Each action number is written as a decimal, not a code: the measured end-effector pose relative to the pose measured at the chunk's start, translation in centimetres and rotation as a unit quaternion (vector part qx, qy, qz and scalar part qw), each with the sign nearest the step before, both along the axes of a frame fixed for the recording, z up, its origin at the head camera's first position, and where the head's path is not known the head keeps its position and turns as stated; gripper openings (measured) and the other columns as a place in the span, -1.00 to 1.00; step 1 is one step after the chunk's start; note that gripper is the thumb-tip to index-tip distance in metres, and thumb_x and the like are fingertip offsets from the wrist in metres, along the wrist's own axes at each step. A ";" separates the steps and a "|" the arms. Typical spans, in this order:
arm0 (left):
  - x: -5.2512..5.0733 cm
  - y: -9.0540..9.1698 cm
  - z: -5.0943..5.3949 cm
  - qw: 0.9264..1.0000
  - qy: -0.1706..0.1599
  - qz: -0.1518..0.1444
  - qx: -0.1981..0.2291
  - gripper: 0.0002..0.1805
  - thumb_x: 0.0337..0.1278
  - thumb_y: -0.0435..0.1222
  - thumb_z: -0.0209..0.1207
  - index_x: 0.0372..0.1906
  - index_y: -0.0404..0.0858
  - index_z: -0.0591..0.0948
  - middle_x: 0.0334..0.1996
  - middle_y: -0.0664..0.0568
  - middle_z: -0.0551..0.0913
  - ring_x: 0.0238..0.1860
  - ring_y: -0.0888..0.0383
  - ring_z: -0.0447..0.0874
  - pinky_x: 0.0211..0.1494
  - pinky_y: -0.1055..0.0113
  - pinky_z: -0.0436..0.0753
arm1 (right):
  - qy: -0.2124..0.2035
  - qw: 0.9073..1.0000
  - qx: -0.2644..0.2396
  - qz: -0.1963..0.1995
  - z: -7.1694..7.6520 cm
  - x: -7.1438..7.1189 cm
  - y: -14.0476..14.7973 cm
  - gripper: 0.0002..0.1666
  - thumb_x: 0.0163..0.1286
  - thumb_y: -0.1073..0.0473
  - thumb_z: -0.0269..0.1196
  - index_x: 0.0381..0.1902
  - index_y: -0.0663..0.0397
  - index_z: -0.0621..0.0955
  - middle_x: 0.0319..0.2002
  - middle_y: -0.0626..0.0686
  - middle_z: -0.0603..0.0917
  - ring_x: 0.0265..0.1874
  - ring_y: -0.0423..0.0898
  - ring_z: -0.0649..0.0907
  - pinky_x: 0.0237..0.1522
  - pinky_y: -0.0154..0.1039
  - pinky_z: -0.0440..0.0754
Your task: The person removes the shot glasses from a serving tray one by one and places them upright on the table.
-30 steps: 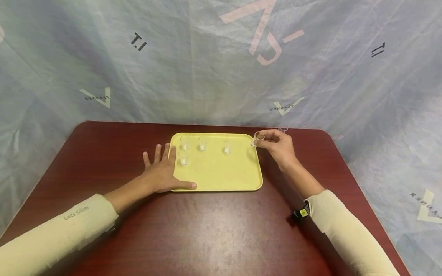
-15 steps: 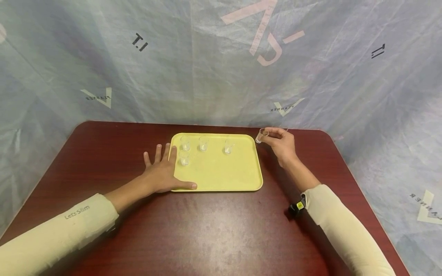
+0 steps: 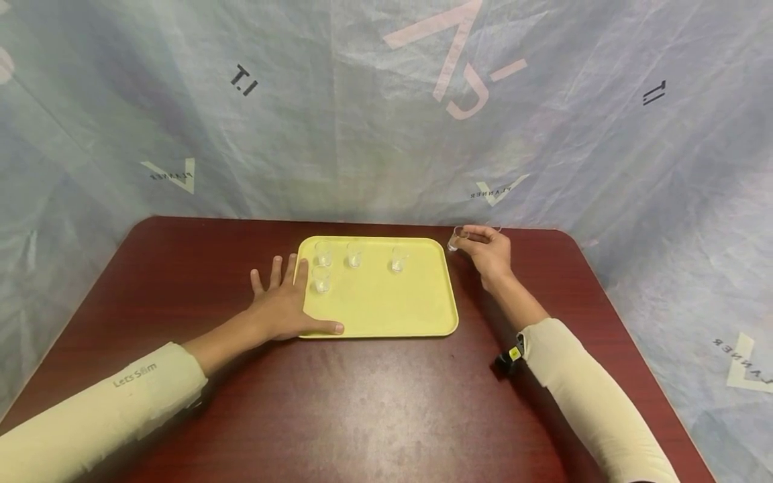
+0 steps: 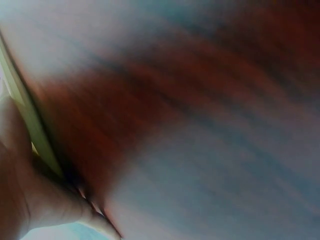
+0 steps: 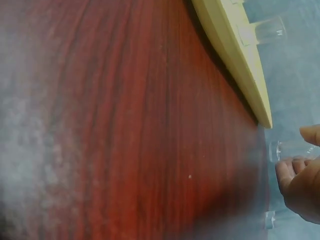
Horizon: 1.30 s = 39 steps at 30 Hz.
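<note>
My right hand (image 3: 490,258) holds a small clear shot glass (image 3: 453,241) between thumb and fingers, just outside the back right corner of a yellow tray (image 3: 386,312). In the right wrist view this glass (image 5: 277,151) is upright beside the tray's corner; whether its base touches the table I cannot tell. Spread wide, my left hand (image 3: 280,305) rests on the tray's left edge, thumb along the front rim. Several like glasses stand on the tray: one (image 3: 397,260) apart in the middle, others, such as the glass (image 3: 322,282), near the left fingers.
Another clear glass (image 5: 270,220) stands beyond my right hand, mostly hidden by it in the head view. The dark red wooden table (image 3: 374,402) ends at a grey printed curtain (image 3: 362,134) along the back and sides.
My right hand has carried its glass from over the tray's back right corner to just outside it, then stayed there. My left hand has not moved.
</note>
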<state>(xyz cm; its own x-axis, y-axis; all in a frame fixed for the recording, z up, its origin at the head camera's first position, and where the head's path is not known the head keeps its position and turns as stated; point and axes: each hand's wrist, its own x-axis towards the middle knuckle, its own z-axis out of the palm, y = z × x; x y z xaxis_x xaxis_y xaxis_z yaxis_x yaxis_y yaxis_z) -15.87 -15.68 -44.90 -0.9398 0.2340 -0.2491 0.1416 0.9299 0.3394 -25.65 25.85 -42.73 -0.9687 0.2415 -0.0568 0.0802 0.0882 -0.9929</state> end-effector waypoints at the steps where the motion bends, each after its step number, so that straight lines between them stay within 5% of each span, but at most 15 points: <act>1: 0.0 0.0 0.0 1.000 -0.001 0.000 0.000 0.95 -0.39 0.91 0.18 0.87 -0.29 -0.32 0.87 -0.32 -0.46 0.85 -0.41 -0.66 0.63 -0.68 -0.61 | -0.001 1.000 0.000 -0.002 0.0 0.0 0.0 -0.50 0.37 0.40 0.54 0.24 0.37 0.73 -0.22 -0.18 0.80 -0.15 -0.34 0.77 -0.03 -0.48 0.78; 19: 0.2 0.0 -0.2 1.000 0.004 0.001 0.002 0.95 -0.38 0.90 0.19 0.87 -0.31 -0.30 0.87 -0.34 -0.43 0.85 -0.44 -0.63 0.63 -0.70 -0.58 | -0.017 0.999 0.017 -0.027 -0.6 -0.5 -0.7 -0.44 0.43 0.37 0.50 0.37 0.32 0.73 0.18 0.15 0.81 -0.03 -0.35 0.73 0.05 -0.49 0.74; 30: 0.1 -0.1 -0.2 1.000 0.006 0.001 0.000 0.95 -0.39 0.90 0.19 0.87 -0.31 -0.30 0.87 -0.35 -0.42 0.85 -0.44 -0.62 0.63 -0.70 -0.58 | -0.015 0.999 -0.001 -0.044 -1.0 -1.5 -1.3 -0.47 0.44 0.35 0.52 0.34 0.32 0.73 0.03 0.02 0.79 -0.03 -0.31 0.74 0.20 -0.29 0.79; 39: 0.0 0.0 0.0 1.000 0.004 0.000 0.002 0.95 -0.39 0.90 0.19 0.87 -0.30 -0.30 0.87 -0.33 -0.44 0.85 -0.43 -0.64 0.63 -0.70 -0.59 | -0.019 0.998 0.002 -0.061 -0.9 -1.9 -1.7 -0.43 0.42 0.31 0.55 0.35 0.31 0.73 0.18 0.16 0.80 -0.09 -0.33 0.75 0.19 -0.30 0.78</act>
<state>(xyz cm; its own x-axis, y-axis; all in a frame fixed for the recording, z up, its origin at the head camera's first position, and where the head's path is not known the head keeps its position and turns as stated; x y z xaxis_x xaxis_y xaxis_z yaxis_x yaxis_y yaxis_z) -15.84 -15.69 -44.88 -0.9416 0.2355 -0.2405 0.1451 0.9286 0.3415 -27.58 24.17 -43.63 -0.9293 0.3577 -0.0919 0.1282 0.0788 -0.9886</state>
